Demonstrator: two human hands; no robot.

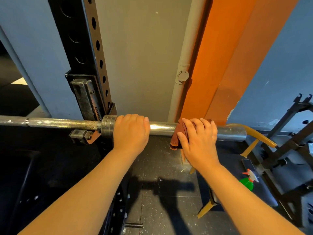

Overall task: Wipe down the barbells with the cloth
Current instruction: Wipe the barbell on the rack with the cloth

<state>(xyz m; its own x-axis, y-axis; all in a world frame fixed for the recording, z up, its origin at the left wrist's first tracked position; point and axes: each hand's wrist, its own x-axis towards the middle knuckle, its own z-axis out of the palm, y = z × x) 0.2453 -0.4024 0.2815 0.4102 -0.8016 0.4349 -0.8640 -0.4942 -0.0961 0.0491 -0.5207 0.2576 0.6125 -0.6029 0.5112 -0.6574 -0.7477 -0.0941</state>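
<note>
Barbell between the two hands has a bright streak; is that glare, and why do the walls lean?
Head view: yes, glare on the barbell between left hand and right hand gripping the cloth; the wide-angle lens tilts the rack upright and walls; arm shadows fall on the floor.

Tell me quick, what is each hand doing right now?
The left hand grips the barbell sleeve, closed around it.
The right hand holds the brown cloth, wrapped onto the same sleeve.

Black perforated rack upright (pixel 94 48), grey wall pipe (pixel 183 77), green spray bottle (pixel 246 184).
</note>
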